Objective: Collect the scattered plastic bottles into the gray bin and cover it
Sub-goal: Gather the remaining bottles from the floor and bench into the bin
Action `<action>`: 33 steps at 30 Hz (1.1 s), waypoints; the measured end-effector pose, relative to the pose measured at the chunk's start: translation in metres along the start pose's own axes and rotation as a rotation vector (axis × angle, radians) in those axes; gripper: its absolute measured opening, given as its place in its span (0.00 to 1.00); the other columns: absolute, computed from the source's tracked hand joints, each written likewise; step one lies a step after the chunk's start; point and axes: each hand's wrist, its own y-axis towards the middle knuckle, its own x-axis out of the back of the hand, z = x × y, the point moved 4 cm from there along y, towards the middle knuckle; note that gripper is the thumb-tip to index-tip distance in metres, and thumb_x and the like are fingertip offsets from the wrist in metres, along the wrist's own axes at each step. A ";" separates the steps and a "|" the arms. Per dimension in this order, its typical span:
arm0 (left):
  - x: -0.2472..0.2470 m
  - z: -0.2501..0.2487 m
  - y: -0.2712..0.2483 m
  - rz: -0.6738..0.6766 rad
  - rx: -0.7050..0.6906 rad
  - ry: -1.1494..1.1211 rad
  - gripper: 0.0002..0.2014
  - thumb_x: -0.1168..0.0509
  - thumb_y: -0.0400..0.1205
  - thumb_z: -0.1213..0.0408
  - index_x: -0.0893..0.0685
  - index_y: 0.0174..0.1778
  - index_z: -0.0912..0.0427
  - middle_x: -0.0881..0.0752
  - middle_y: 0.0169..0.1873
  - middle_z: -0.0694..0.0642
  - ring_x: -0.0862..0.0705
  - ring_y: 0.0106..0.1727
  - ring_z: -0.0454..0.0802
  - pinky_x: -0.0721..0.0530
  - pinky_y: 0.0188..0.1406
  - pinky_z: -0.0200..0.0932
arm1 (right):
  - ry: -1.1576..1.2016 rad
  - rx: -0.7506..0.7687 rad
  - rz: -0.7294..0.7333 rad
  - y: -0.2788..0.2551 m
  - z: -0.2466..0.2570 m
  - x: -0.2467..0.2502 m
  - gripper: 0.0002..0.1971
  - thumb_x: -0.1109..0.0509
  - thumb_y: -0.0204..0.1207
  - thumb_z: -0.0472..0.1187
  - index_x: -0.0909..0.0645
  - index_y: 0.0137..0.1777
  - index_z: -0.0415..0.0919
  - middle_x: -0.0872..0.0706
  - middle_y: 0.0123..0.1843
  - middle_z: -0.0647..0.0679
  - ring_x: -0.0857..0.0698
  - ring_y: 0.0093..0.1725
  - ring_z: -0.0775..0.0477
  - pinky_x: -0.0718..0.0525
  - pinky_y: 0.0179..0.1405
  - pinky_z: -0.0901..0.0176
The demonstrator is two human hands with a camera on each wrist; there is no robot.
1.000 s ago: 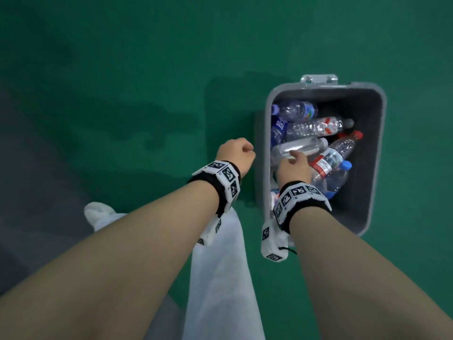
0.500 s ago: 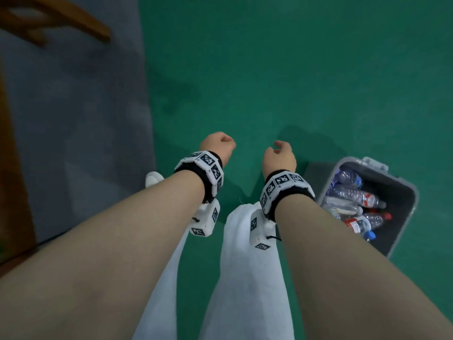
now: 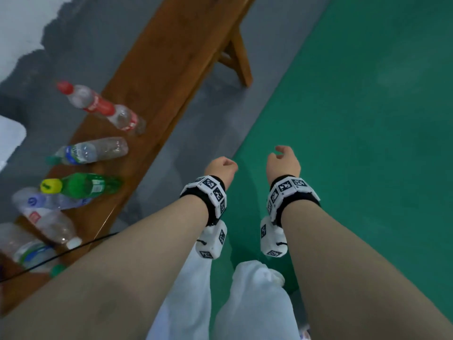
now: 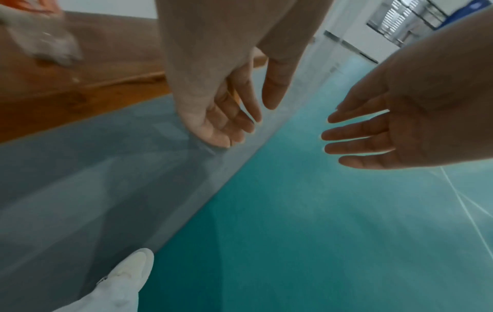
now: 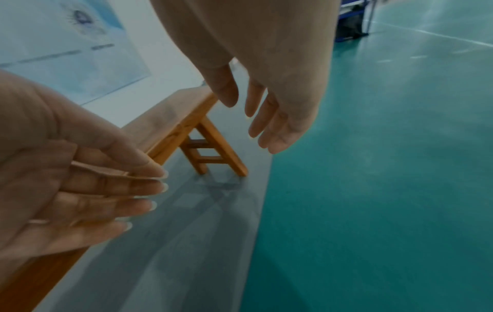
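Several plastic bottles lie on a wooden bench (image 3: 176, 45) at the left of the head view: a red-labelled bottle (image 3: 103, 107), a clear bottle with a blue-green label (image 3: 90, 150), a green bottle (image 3: 83, 185), and more clear ones nearer me (image 3: 51, 224). My left hand (image 3: 221, 168) hangs in the air to the right of the bench, fingers relaxed and holding nothing (image 4: 226, 122). Beside it my right hand (image 3: 283, 160) is over the green floor, fingers straight and empty (image 5: 261, 122). The gray bin is out of view.
The bench stands on a gray floor strip (image 3: 196, 123) beside green flooring (image 3: 367, 119). Its legs (image 5: 213, 152) are at the far end. A pale object (image 3: 9, 138) lies at the left edge. A black cable (image 3: 73, 249) crosses the near bottles. My white trouser legs (image 3: 255, 303) are below.
My view has swung left from the gray bin to the bench with bottles. My right hand left the bottles in the bin; both hands now hang empty over the floor.
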 end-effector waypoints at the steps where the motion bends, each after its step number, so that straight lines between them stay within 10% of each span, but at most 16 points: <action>1: 0.017 0.003 0.005 -0.037 0.026 -0.047 0.07 0.37 0.80 0.64 0.15 0.50 0.58 0.14 0.47 0.55 0.17 0.47 0.52 0.20 0.48 0.43 | -0.041 0.037 0.028 0.000 0.016 -0.014 0.20 0.42 0.81 0.38 0.26 0.72 0.44 0.18 0.66 0.45 0.15 0.59 0.41 0.16 0.59 0.46; 17: 0.213 0.082 0.032 -0.577 0.467 -0.701 0.14 0.36 0.80 0.64 0.24 0.62 0.58 0.42 0.69 0.60 0.31 0.36 0.45 0.28 0.40 0.41 | -0.408 0.503 0.471 -0.057 0.170 -0.240 0.32 0.27 0.73 0.39 0.32 0.76 0.51 0.23 0.69 0.47 0.21 0.65 0.47 0.23 0.51 0.58; 26: 0.257 0.074 0.070 -0.710 0.389 -0.852 0.18 0.37 0.83 0.61 0.27 0.68 0.62 0.45 0.69 0.59 0.30 0.55 0.51 0.26 0.60 0.41 | -0.494 0.576 0.552 -0.052 0.191 -0.303 0.50 0.16 0.61 0.42 0.40 0.80 0.57 0.32 0.74 0.44 0.30 0.74 0.41 0.27 0.74 0.41; 33: 0.292 0.067 0.100 -0.708 0.430 -0.918 0.29 0.34 0.81 0.55 0.34 0.79 0.52 0.44 0.77 0.57 0.32 0.73 0.56 0.27 0.68 0.44 | -0.548 0.649 0.608 -0.039 0.201 -0.340 0.44 0.17 0.62 0.42 0.35 0.76 0.61 0.34 0.73 0.47 0.31 0.73 0.42 0.30 0.69 0.55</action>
